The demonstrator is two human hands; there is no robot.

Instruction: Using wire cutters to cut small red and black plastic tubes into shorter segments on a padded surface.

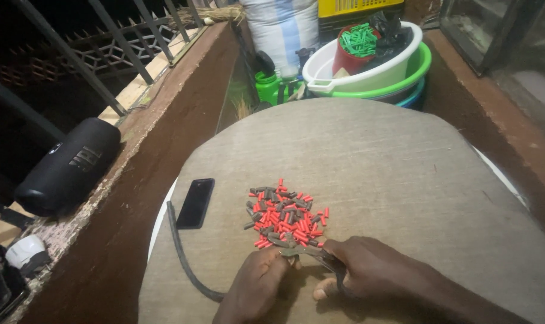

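A heap of short red and dark grey tube pieces (283,213) lies in the middle of a round grey board (380,174). Just below the heap, my right hand (368,267) is closed around the dark handles of a pair of cutters (320,257). My left hand (257,282) pinches something small at the cutter's jaws; what it pinches is too small to tell. A thin black cable (185,258) curves along the board from the left and runs under my left hand.
A black phone (195,203) lies flat on the board's left part. A black cylindrical speaker (68,166) rests on the brown ledge at the left. Stacked white and green basins (368,72) holding a red cup of green pieces (358,42) stand behind the board.
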